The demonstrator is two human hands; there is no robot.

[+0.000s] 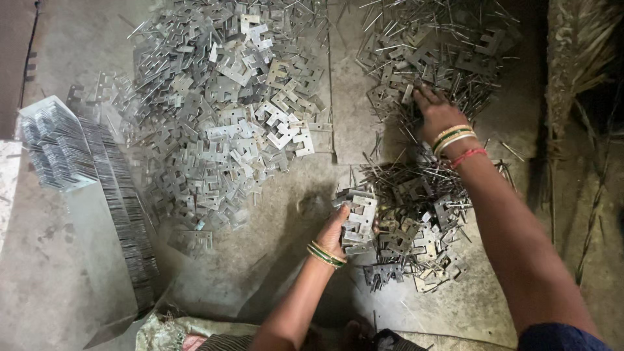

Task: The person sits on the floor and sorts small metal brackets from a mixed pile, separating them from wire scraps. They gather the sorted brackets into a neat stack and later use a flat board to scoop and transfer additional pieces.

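my left hand point(333, 235) grips a stack of hinge plates point(356, 218); right hand point(434, 112), fingers spread, digs the pin pile point(429, 58) at one o'clock. i'd pinch one pin cleanly.

Grey concrete floor point(273, 260): heaps of metal plates point(227, 97), pins point(422, 39).

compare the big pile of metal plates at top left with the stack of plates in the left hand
The big pile lies loose and scattered flat over the floor; the stack is gathered and held together in the left hand. The pile holds far more pieces than the stack. Both are grey, notched metal plates.
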